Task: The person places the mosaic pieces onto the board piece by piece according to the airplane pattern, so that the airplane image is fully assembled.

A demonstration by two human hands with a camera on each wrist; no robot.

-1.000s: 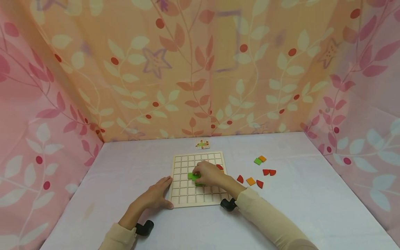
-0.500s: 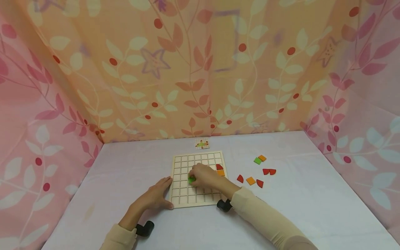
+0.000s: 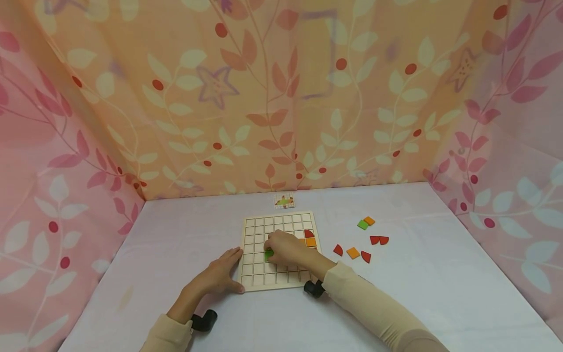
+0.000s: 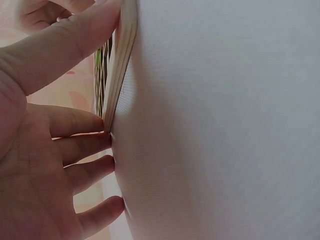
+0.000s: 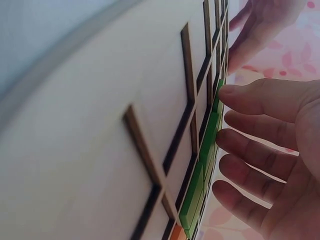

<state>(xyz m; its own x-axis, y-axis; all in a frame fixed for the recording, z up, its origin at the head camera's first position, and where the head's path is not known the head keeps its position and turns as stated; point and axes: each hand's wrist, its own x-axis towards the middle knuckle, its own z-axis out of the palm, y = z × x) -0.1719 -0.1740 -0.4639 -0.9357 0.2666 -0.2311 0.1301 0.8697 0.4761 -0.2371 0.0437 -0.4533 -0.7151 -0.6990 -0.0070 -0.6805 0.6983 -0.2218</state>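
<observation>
A pale wooden grid board [image 3: 254,279] lies on the white table. My left hand [image 3: 219,273] rests at its left side, thumb at the near corner and fingertips along the edge. In the left wrist view those fingers [image 4: 82,122] are spread and fairly straight. Over the middle of the board is my right hand [image 3: 288,248], its thumb touching a green square tile [image 3: 269,256]. The right wrist view shows that thumb on the tile [image 5: 218,97], with several green tiles [image 5: 192,195] in a row along the grid. Red and orange tiles [image 3: 311,242] sit at the board's right side.
Right of the board lie loose red quarter-circle tiles [image 3: 337,250], an orange square [image 3: 353,253], and a green square [image 3: 362,224] touching another orange one. A small pattern card [image 3: 284,201] is behind the board. Patterned cloth [image 3: 272,98] walls the table on three sides.
My right hand has shifted slightly left over the board with a green tile, uncovering the orange tiles at the right. The green tile now lies in the grid under the thumb. My left hand stays put.
</observation>
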